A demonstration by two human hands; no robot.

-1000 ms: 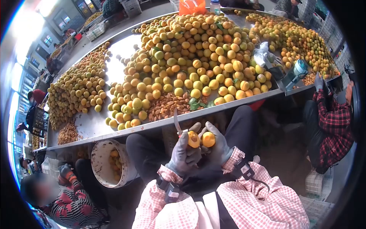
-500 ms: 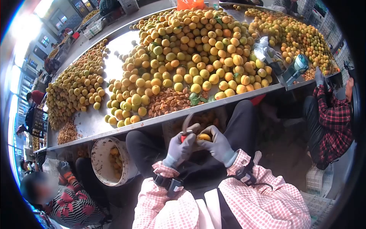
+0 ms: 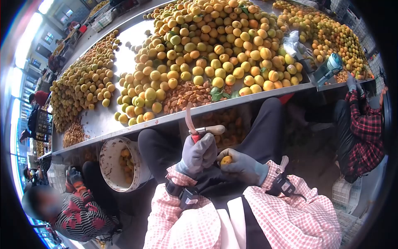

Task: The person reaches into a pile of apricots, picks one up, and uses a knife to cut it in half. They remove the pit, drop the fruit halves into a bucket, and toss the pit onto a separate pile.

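My left hand [image 3: 199, 153], in a grey glove, is closed round a curved knife [image 3: 190, 122] with a red part near the blade and a pale handle end. The blade points up toward the table edge. In my gloved right hand [image 3: 244, 166] is a yellow apricot [image 3: 226, 160], held by curled fingers just right of the knife hand; the two hands are slightly apart. Beyond them, a large heap of apricots [image 3: 215, 45] lies on the metal table [image 3: 97, 128], with a pile of brown pits [image 3: 186, 98] and green leaves [image 3: 217, 94] near its front edge.
A white bucket [image 3: 108, 166] holding fruit stands left of my legs. Orange pieces [image 3: 224, 122] lie beneath the table edge. A green-lidded bottle [image 3: 329, 68] and white plastic bag [image 3: 292, 43] are at the right. Co-workers sit at left [image 3: 83, 216] and right [image 3: 365, 128].
The knife has turned, and its pale handle end now shows. My right hand has moved down and right with the apricot, away from my left hand. The view has shifted slightly.
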